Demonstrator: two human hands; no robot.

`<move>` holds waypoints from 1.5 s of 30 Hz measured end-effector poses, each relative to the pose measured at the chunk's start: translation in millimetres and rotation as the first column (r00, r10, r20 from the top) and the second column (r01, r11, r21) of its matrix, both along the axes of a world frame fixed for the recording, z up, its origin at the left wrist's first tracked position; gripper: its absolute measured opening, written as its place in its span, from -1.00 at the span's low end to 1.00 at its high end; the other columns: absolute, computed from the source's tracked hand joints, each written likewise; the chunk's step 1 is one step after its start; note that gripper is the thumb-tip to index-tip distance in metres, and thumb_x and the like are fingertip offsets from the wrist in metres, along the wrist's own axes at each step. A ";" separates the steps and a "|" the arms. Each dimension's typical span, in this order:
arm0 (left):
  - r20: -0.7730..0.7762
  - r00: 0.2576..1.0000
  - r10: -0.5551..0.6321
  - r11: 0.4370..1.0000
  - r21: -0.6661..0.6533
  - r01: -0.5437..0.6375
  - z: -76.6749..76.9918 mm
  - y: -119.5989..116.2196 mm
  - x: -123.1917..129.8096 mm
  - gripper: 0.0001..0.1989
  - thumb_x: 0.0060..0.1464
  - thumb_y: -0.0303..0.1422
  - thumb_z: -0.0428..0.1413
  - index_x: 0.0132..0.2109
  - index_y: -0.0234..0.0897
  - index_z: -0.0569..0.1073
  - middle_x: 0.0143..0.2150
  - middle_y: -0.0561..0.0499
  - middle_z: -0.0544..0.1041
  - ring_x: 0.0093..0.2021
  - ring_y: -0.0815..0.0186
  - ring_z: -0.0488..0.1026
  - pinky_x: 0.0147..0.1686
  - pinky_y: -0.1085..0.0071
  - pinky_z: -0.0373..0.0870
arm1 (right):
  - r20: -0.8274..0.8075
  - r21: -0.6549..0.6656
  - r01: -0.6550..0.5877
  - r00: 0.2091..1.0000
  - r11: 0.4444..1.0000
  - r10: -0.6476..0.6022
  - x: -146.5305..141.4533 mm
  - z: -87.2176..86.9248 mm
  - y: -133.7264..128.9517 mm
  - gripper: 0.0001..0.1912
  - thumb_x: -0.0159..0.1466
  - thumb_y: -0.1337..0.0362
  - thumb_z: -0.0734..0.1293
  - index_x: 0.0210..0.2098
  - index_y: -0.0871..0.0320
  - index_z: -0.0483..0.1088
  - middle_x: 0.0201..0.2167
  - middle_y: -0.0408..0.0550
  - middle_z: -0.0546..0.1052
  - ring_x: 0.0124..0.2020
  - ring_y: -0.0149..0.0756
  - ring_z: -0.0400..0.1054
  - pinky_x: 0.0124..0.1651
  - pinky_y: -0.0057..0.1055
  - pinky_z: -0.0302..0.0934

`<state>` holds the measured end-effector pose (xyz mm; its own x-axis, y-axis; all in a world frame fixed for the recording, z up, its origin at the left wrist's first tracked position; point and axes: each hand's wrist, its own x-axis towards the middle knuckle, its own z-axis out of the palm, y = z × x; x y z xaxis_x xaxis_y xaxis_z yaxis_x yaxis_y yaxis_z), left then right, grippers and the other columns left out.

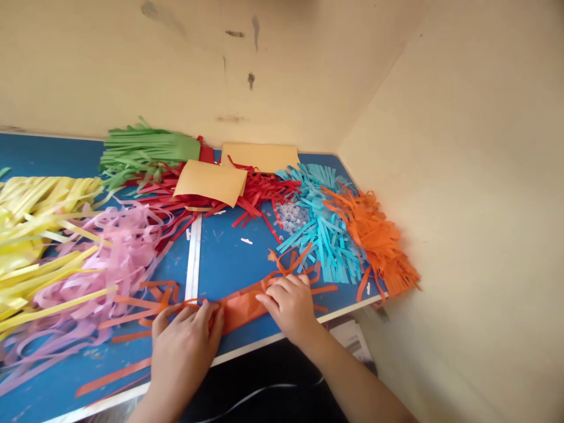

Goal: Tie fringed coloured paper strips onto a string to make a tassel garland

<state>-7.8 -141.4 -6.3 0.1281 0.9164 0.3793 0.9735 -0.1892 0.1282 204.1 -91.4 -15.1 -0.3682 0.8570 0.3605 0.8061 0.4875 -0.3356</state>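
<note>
A strip of orange fringed paper [241, 309] lies near the table's front edge, its uncut middle smooth and its cut strands spreading to both sides. My left hand [187, 338] is closed over its left end, fingers bent and thumb close to the forefinger. At the right end my right hand [288, 305] grips the same paper, thumb toward the middle and fingers curled over the far edge. The paper under both palms is hidden. Loose orange strands [118, 371] trail to the left of my left hand.
Pink fringe [126, 247] and yellow fringe [57, 200] cover the left. Green fringe [150, 147], red fringe [268, 189] and tan paper pieces [210, 181] lie at the back. Blue fringe [337, 241], more orange fringe [379, 241] and small clear bits [293, 217] are right. Walls border the blue table [229, 252].
</note>
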 end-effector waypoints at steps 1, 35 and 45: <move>0.005 1.000 -0.005 1.000 0.005 0.005 0.6 -0.3 -0.1 -0.69 0.30 -0.27 -0.10 -0.34 -0.21 0.44 -0.52 0.02 0.56 -0.45 0.16 0.55 -0.11 0.11 0.27 | -0.006 -0.002 -0.014 1.000 1.000 0.014 -1.0 0.5 0.7 -0.58 0.39 0.08 0.29 -0.55 0.14 0.37 -0.53 -0.14 0.55 -0.42 -0.32 0.40 -0.22 -0.32 -0.08; -0.108 0.955 -0.275 0.961 -0.025 0.274 19.0 -4.5 -4.9 -0.75 0.19 -0.40 -0.03 -0.21 -0.24 0.56 -0.28 -0.06 0.62 -0.15 0.07 0.52 0.24 -0.17 0.03 | 0.068 -0.190 -0.430 0.891 0.883 0.449 25.4 13.6 20.7 -0.68 0.03 0.43 0.26 -0.18 0.18 0.38 -0.21 -0.04 0.51 -0.19 -0.23 0.32 -0.05 -0.21 -0.05; -0.199 0.967 -0.160 0.970 0.151 0.192 6.7 -14.2 -8.7 -0.70 0.11 -0.13 0.12 -0.17 -0.24 0.54 -0.25 -0.12 0.63 -0.14 -0.02 0.52 0.25 -0.30 -0.08 | -0.108 -0.184 -0.453 0.891 0.872 0.440 31.1 10.5 29.4 -0.85 0.33 0.21 0.33 -0.32 0.09 0.52 -0.27 -0.15 0.55 -0.25 -0.37 0.39 -0.07 -0.24 -0.09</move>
